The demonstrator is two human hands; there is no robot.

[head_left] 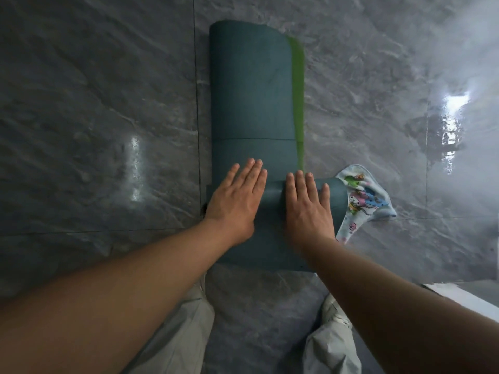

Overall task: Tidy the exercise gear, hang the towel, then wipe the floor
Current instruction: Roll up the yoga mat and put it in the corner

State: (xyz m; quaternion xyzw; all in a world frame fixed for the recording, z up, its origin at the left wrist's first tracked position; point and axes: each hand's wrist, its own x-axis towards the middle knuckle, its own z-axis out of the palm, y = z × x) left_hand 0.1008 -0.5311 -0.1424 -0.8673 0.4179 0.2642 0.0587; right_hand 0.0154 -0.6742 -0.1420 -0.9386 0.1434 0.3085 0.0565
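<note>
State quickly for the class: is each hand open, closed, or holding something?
Left hand: open, fingers straight, pressing flat on the exercise mat.
Right hand: open, fingers straight, resting on the mat's rolled part.

Part of the towel [361,201] is hidden under the rolled end of the mat [251,90]. The left hand [235,203] and right hand [307,209] lie flat on the mat and cover the bit below them. The right arm [391,306] hides most of a shoe [334,309]. The trousers [186,327] run off the bottom edge. A white thing [464,295] is cut off at the right edge. A dark spot [204,207] by the left wrist is too small to tell. The floor [94,103] looks hazy on the right.
</note>
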